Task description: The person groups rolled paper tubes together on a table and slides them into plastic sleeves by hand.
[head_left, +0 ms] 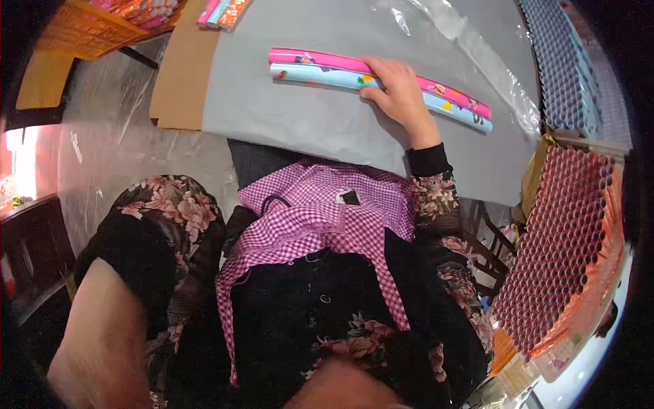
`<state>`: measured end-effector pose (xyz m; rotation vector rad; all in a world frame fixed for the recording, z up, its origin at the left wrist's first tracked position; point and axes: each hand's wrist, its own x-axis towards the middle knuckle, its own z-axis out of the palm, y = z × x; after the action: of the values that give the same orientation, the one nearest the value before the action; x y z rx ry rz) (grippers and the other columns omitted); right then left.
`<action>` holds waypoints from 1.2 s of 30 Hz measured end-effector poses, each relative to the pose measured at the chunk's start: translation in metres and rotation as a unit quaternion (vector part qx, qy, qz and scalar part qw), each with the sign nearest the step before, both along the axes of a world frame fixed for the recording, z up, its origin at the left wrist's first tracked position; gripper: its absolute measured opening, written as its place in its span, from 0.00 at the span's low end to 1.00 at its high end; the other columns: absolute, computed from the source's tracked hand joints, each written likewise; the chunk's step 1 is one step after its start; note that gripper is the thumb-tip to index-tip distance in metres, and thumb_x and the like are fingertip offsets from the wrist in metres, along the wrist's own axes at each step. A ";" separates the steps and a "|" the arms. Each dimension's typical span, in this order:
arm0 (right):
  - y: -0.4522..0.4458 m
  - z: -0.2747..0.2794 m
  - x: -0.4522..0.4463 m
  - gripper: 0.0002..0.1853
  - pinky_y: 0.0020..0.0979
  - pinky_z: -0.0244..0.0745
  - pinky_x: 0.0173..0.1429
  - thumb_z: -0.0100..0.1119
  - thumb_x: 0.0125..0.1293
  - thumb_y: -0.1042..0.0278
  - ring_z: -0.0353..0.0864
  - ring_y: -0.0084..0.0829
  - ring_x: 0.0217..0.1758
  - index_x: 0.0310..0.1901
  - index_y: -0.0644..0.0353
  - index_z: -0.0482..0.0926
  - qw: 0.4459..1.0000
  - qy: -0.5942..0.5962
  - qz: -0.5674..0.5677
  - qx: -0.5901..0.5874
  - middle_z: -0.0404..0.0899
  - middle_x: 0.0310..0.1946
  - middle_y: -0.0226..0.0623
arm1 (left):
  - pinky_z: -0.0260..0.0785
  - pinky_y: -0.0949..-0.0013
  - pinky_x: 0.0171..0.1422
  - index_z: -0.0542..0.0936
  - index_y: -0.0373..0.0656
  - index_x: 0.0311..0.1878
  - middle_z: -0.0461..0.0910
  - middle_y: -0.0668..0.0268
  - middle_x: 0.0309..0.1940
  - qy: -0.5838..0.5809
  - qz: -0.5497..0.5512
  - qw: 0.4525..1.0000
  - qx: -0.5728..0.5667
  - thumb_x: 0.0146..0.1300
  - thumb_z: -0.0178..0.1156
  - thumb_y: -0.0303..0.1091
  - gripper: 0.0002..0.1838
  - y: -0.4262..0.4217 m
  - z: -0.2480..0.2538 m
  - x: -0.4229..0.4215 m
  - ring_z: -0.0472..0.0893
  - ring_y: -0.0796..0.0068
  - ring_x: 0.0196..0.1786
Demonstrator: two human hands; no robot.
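Note:
Two printed rolls lie side by side on the grey-covered table (286, 112), a pink roll (320, 59) behind a light blue roll (313, 75). My right hand (396, 94) lies across the middle of both, its fingers over the pink roll and its thumb against the blue one. At the lower left, close to the camera, my left hand (99, 371) is raised and blurred. Its fingers are hidden, so I cannot make out whether it holds anything.
Stacked red tube ends (555, 238) stand at the right, with blue tube ends (558, 68) behind them. Clear plastic film (470, 48) stretches over the table's far right. More wrapped rolls (223, 12) lie at the back left, near an orange crate (102, 31). Cardboard (180, 88) edges the table's left side.

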<state>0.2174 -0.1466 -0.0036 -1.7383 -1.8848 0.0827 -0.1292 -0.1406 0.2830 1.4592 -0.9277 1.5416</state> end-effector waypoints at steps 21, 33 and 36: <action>-0.003 0.004 -0.002 0.30 0.41 0.62 0.69 0.68 0.54 0.62 0.73 0.44 0.63 0.61 0.57 0.76 1.000 0.029 0.001 -0.005 0.78 0.59 0.42 | 0.69 0.66 0.63 0.77 0.29 0.55 0.81 0.57 0.49 0.409 0.423 0.712 -0.384 0.77 0.49 0.38 0.19 0.111 -0.215 0.063 0.79 0.68 0.54; -0.001 0.005 -0.002 0.31 0.42 0.64 0.67 0.69 0.52 0.64 0.74 0.45 0.62 0.60 0.60 0.76 1.000 0.014 0.009 0.013 0.78 0.58 0.44 | 0.61 0.66 0.70 0.69 0.27 0.65 0.76 0.52 0.60 0.464 0.278 0.682 -0.492 0.79 0.42 0.46 0.28 0.113 -0.284 0.101 0.73 0.65 0.64; -0.001 0.004 -0.003 0.32 0.42 0.64 0.67 0.69 0.52 0.64 0.74 0.45 0.62 0.61 0.60 0.75 1.000 -0.001 0.004 0.006 0.78 0.58 0.44 | 0.61 0.66 0.70 0.68 0.27 0.66 0.75 0.51 0.61 0.451 0.269 0.680 -0.512 0.79 0.42 0.46 0.28 0.115 -0.287 0.100 0.72 0.64 0.65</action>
<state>0.2141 -0.1477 0.0009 -1.7219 -1.8899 0.0727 -0.0290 -0.0253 -0.0043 1.3168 0.9365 1.0554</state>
